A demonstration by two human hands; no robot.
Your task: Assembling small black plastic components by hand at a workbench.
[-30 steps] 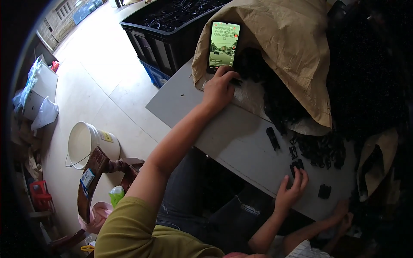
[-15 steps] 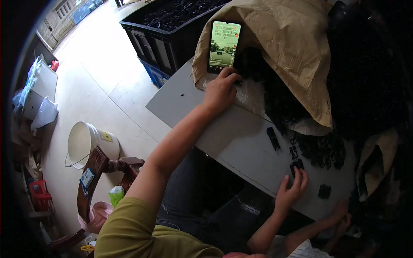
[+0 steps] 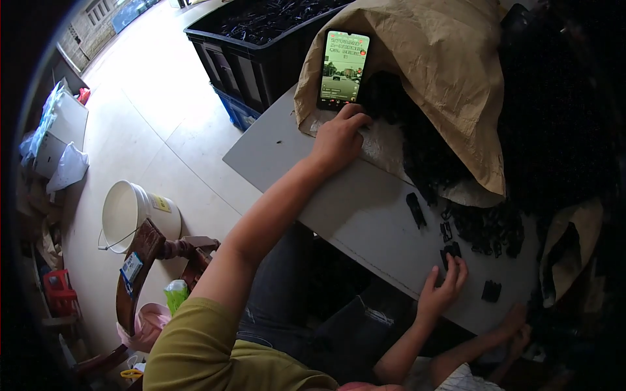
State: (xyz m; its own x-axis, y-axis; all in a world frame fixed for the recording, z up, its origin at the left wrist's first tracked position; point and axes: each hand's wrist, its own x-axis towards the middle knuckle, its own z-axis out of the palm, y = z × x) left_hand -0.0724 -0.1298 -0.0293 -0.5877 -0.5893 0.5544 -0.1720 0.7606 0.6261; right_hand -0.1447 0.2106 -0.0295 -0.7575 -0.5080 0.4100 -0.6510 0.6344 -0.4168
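Note:
My left hand (image 3: 337, 138) reaches up to a phone (image 3: 343, 68) that leans against a brown paper sack (image 3: 450, 72). Its fingers are curled at the phone's lower edge, and the bright screen shows a road scene. My right hand (image 3: 442, 290) is at the table's near edge. Its thumb stands apart, and its fingertips touch a small black plastic piece (image 3: 448, 249) lying flat. Just beyond lie a little black link-shaped part (image 3: 445, 231) and a longer black strip (image 3: 415, 210). Another black piece (image 3: 491, 291) lies to the right.
Black parts (image 3: 489, 228) spill from the sack onto the grey table (image 3: 365, 208). A co-worker's hands (image 3: 515, 329) are at lower right. Beyond the table stands a black crate (image 3: 228, 72) of dark parts. A white bucket (image 3: 124, 215) and wooden chair (image 3: 147, 241) are at left.
The whole view has shifted very slightly. Both hands stay beside the same things, and the text on the phone screen has changed a little.

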